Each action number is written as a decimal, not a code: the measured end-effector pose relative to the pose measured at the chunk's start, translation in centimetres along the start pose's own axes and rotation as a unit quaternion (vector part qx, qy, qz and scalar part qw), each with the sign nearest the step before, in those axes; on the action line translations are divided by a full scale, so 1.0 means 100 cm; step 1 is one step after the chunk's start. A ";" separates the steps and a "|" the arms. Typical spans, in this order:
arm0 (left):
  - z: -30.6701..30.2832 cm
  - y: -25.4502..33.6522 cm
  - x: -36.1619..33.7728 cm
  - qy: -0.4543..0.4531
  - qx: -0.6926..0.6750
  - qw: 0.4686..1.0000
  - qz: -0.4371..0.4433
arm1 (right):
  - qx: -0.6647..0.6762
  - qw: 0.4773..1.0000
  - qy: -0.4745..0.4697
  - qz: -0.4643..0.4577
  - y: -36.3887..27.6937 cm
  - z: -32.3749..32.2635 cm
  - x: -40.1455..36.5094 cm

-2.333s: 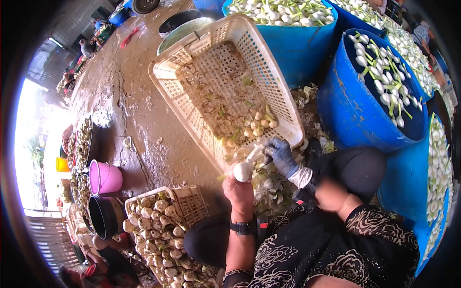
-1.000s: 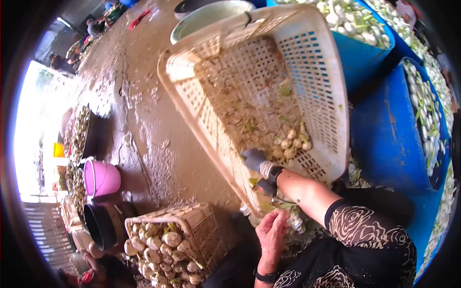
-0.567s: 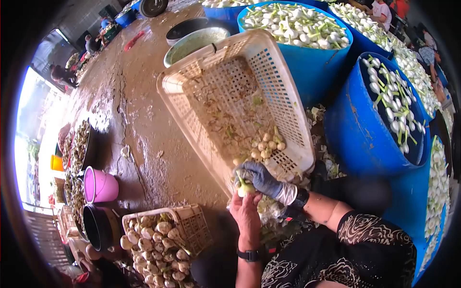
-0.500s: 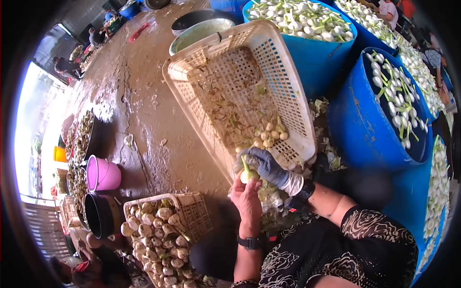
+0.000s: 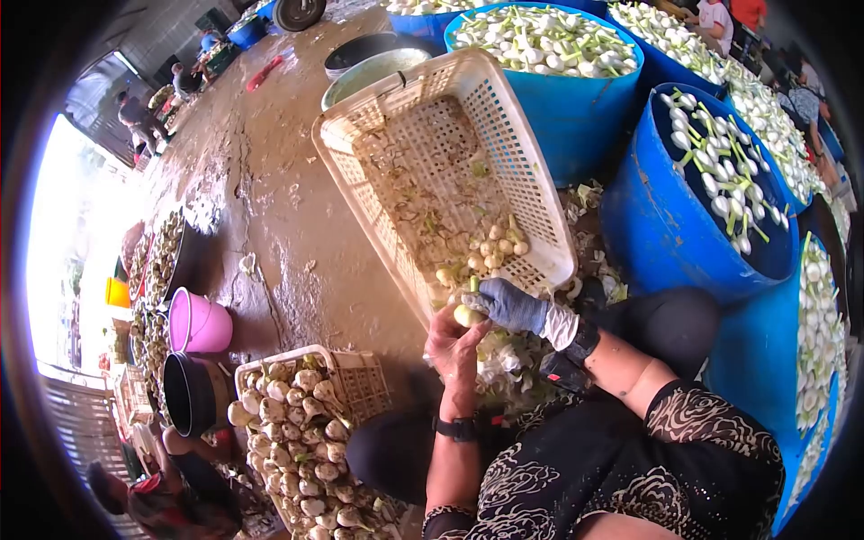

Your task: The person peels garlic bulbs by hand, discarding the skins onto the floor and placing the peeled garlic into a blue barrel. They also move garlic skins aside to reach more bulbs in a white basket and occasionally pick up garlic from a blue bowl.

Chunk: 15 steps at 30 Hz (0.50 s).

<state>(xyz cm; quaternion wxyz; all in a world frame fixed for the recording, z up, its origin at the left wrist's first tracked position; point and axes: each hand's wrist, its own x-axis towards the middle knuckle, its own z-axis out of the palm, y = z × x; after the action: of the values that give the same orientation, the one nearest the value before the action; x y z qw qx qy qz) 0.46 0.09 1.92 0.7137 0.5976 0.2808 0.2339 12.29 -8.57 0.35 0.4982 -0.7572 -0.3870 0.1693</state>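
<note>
A pale green bulb [image 5: 468, 315] with a short green stem is held between my two hands, near the lower end of a large plastic crate [image 5: 549, 207]. Bare, my left hand [image 5: 453, 342] has its fingers closed on the bulb from below. My right hand [image 5: 511, 306], in a grey glove, is closed against the bulb's upper side; whether it also holds a tool is hidden. Several small bulbs [image 5: 493, 250] lie at the crate's lower end among brown scraps. A second crate [image 5: 360, 387] of unpeeled bulbs [image 5: 297, 423] stands at the lower left.
Blue barrels [image 5: 666, 216] with white bulbs stand to the right. On the left are a pink bucket [image 5: 200, 322] and a black bucket [image 5: 191, 396]. Peelings [image 5: 504, 364] lie below my hands. A person [image 5: 171, 490] is at the lower left; others are farther off.
The bulb has turned, with its rounded end now lower, and my right hand has shifted against it. The whole view has moved slightly. At the far left a distant person is more upright.
</note>
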 end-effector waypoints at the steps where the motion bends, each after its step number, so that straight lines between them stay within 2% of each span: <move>1: 0.000 0.001 -0.001 -0.005 -0.050 0.999 -0.011 | -0.009 1.000 -0.020 0.002 0.005 -0.001 -0.002; 2: -0.001 0.003 -0.001 -0.011 -0.099 0.995 -0.021 | -0.010 1.000 -0.021 0.002 0.012 0.000 -0.006; 4: -0.003 0.010 0.001 -0.034 -0.111 0.993 -0.027 | -0.067 0.986 0.029 -0.151 0.015 -0.001 -0.012; 5: -0.006 0.012 0.002 -0.057 -0.123 0.990 -0.033 | -0.015 0.998 -0.012 -0.066 0.013 -0.006 -0.015; 6: -0.009 0.009 0.003 -0.057 -0.123 0.990 -0.033 | -0.015 0.998 -0.012 -0.066 0.010 -0.008 -0.017; 8: -0.017 0.002 0.006 -0.107 -0.256 0.954 -0.114 | 0.124 0.984 -0.065 -0.111 -0.005 -0.016 -0.017; 9: -0.019 0.002 0.007 -0.113 -0.297 0.936 -0.151 | 0.037 0.989 -0.106 -0.094 -0.011 -0.025 -0.021; 10: -0.018 0.002 0.007 -0.112 -0.296 0.936 -0.152 | 0.039 0.989 -0.106 -0.093 -0.008 -0.027 -0.023; 12: -0.014 -0.002 0.009 -0.002 -0.364 0.900 -0.238 | -0.153 0.979 -0.115 -0.067 0.002 -0.027 -0.023; 13: -0.015 -0.001 0.009 -0.076 -0.337 0.919 -0.189 | -0.068 0.990 -0.036 -0.117 0.004 -0.020 -0.023; 14: -0.014 -0.001 0.009 -0.076 -0.336 0.920 -0.189 | -0.068 0.990 -0.035 -0.117 0.007 -0.013 -0.023; 15: -0.011 -0.002 0.007 -0.082 -0.284 0.945 -0.143 | 0.066 0.994 0.004 -0.082 0.011 -0.007 -0.024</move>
<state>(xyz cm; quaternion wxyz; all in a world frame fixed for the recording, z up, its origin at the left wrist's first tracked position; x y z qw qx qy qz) 0.23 1.30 1.49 0.9001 0.3408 0.2262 0.1498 11.65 -10.99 -0.61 0.5606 -0.6892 -0.4341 0.1495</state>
